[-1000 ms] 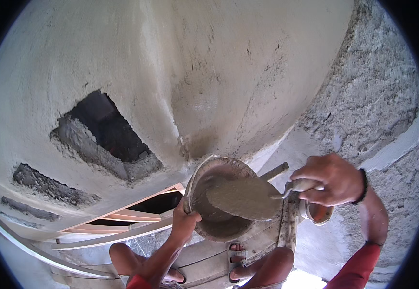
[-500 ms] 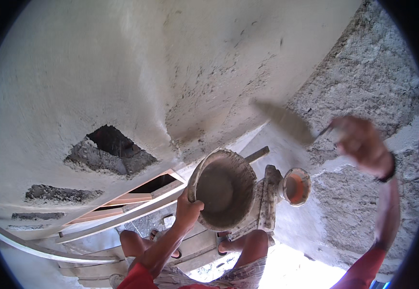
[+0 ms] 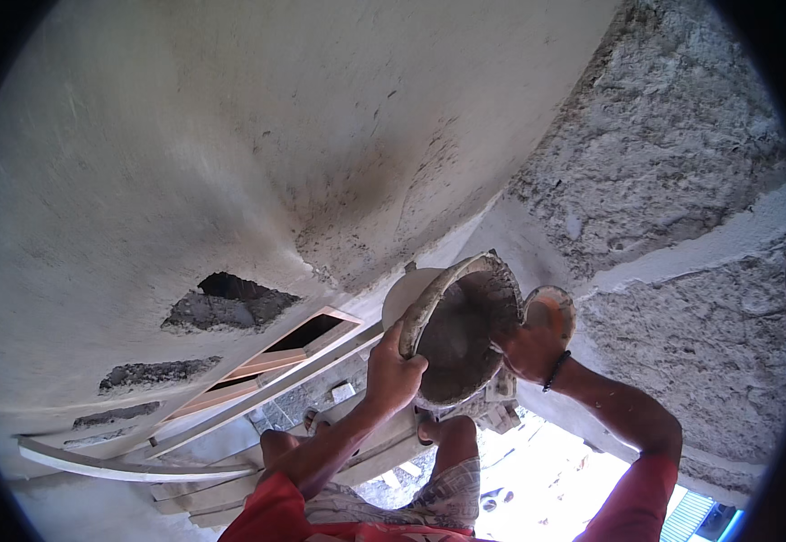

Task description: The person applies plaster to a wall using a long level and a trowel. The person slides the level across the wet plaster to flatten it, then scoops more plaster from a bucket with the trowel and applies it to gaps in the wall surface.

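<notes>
A round mortar bucket [image 3: 443, 366], crusted with grey mortar, is tilted in front of me with its mouth turned to the right. My left hand [image 3: 393, 372] is closed on its near left rim, thumb over the edge. Wet grey mortar lies inside. At the right rim, my right hand [image 3: 533, 352] reaches to the bucket's mouth with its fingers curled. It carried a trowel a moment ago; the blade is now out of sight, apparently down in the bucket.
Ahead stands a plastered wall [image 3: 185, 163] with ragged holes [image 3: 230, 303]. A rough unplastered wall [image 3: 682, 163] is on the right. A smaller orange-lined bucket [image 3: 556, 307] sits beyond my right hand. I am above wooden planks [image 3: 357, 470], beside a bright drop.
My right hand has swung from the right wall down and left to the bucket, taking the trowel from view. The bucket has tilted and moved slightly right.
</notes>
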The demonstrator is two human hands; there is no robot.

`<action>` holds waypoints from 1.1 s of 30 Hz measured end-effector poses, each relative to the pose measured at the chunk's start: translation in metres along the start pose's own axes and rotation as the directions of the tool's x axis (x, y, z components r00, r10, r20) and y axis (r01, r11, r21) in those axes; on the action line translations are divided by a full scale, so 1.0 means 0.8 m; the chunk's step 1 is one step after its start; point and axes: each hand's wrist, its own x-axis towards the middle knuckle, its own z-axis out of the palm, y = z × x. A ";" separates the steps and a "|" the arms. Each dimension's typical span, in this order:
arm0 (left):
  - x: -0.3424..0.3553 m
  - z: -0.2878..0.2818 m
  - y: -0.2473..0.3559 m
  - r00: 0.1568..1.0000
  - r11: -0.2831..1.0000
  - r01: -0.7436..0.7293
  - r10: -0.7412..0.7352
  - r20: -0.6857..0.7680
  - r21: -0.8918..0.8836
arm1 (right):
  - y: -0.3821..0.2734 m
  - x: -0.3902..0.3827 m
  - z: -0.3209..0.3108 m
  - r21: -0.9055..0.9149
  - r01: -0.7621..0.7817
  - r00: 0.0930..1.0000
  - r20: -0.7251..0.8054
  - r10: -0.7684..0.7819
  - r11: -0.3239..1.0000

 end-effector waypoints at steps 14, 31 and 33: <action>-0.012 -0.043 0.043 0.986 0.897 0.130 -0.163 -0.043 -0.422 | 0.016 -0.050 -0.147 0.226 0.142 0.928 -0.370 -0.050 0.964; -0.064 -0.096 0.014 0.897 0.886 0.262 -0.370 -0.241 -0.382 | 0.053 0.064 -0.327 0.369 0.451 0.890 -0.113 -0.443 0.812; -0.063 -0.083 0.015 0.904 0.875 0.238 -0.358 -0.233 -0.422 | 0.086 0.063 -0.378 0.299 0.500 0.843 -0.382 -0.378 0.813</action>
